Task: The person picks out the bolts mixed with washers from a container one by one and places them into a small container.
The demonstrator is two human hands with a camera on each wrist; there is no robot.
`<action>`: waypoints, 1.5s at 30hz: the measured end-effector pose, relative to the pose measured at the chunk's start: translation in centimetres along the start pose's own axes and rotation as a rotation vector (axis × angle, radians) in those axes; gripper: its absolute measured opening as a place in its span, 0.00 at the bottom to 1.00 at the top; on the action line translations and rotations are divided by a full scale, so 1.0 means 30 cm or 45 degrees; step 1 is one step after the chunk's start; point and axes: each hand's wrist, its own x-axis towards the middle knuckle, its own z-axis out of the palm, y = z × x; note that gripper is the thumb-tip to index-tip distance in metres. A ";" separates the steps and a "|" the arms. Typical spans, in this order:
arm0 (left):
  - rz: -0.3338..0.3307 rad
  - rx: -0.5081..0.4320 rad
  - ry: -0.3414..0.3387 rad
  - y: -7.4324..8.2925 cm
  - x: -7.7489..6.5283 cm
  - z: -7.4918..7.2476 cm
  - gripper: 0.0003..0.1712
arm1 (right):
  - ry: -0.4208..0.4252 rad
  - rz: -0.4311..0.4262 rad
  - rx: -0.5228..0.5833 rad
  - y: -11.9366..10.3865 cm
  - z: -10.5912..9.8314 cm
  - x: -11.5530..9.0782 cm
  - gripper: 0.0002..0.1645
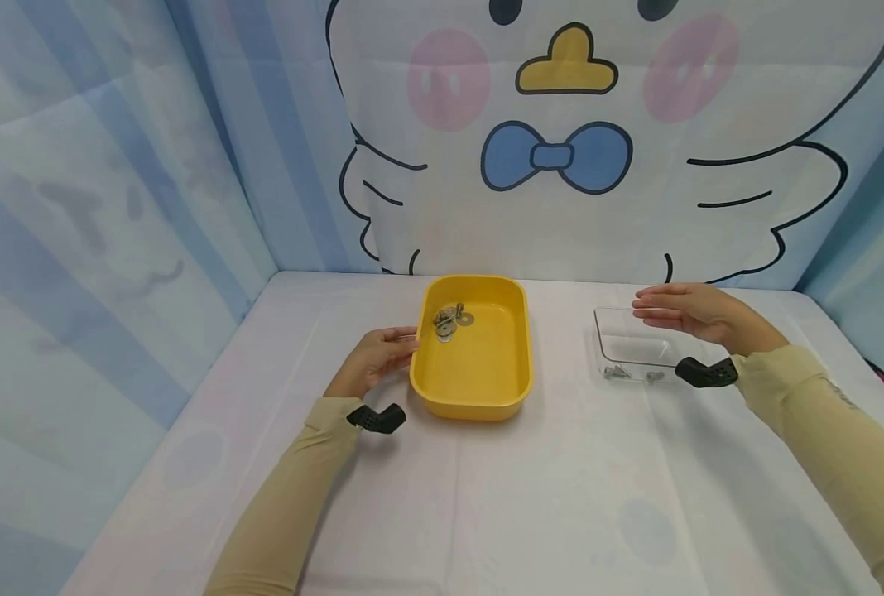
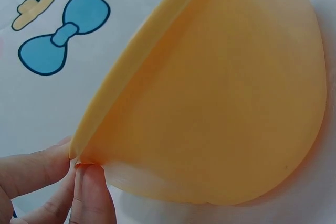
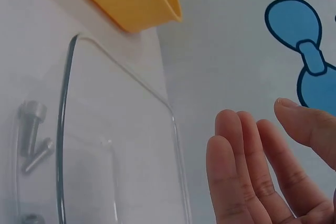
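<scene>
Yellow tray (image 1: 479,364) is pinched by the left hand (image 1: 378,356); the right hand (image 1: 699,314), fingers extended, thumb apart, hovers near the clear box (image 1: 631,362)!

Yellow tray (image 1: 479,364), beige sleeves (image 1: 285,505), blue-striped curtain (image 1: 77,273)

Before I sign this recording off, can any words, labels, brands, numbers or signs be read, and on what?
None can be read in any view.
The visible surfaces of the yellow tray and clear box show no lettering.
The backdrop shows drawn shapes, such as a bow tie, without text.
The metal parts and black wrist pieces are too small to tell whether they bear markings.
</scene>
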 end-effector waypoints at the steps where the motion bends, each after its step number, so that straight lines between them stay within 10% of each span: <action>1: -0.001 0.001 0.001 0.001 0.000 0.001 0.26 | -0.005 -0.003 0.011 -0.007 0.013 0.003 0.08; 12: -0.042 0.026 0.046 0.006 -0.002 0.003 0.26 | -0.041 -0.025 -0.053 -0.077 0.185 0.057 0.05; 21: -0.026 0.035 0.031 0.004 -0.002 0.006 0.26 | -0.022 -0.024 -0.232 -0.104 0.330 0.149 0.34; 45: -0.045 0.012 0.051 0.004 -0.001 0.004 0.25 | -0.040 -0.022 -0.301 -0.089 0.592 0.353 0.25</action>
